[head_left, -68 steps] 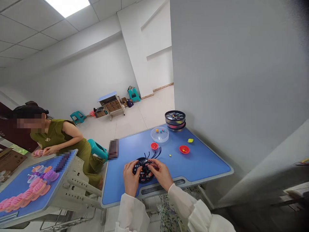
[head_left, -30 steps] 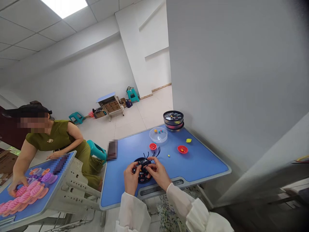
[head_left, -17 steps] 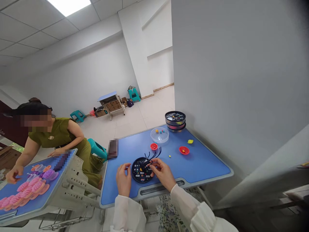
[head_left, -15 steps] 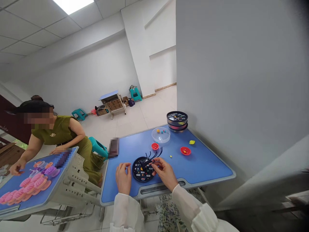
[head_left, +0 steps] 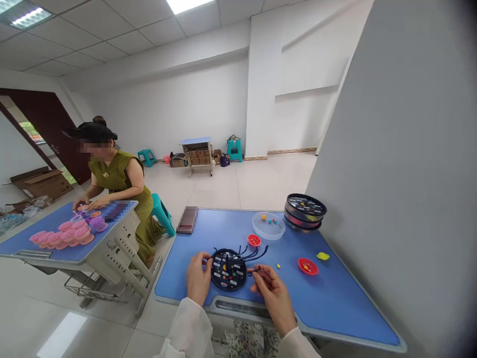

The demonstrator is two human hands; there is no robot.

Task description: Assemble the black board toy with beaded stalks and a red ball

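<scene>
On the blue desk in front of me is a round black disc (head_left: 228,279) printed with coloured planets and white labels. Several thin curved black arms (head_left: 253,255) fan out from its middle to the right. The thumb and fingers of my left hand (head_left: 198,279) close on the disc's left rim. My right hand (head_left: 275,293), just right of the disc, pinches a small black curved piece (head_left: 255,271); whether it joins the other arms I cannot tell. Beyond sit a red dish (head_left: 254,240) of small beads and another red dish (head_left: 308,266) with an orange ball.
A clear round tray (head_left: 268,226) holds small coloured balls. Stacked round black-rimmed cases (head_left: 304,212) stand at the back right, by the wall. A yellow piece (head_left: 323,256) and a tiny yellow bead (head_left: 278,266) lie loose. At the left desk (head_left: 122,223), a co-worker (head_left: 122,174) handles pink and purple pieces.
My left hand has come onto the disc's rim. My right hand has drawn away from the arms' centre with the black piece. The view has turned left and levelled.
</scene>
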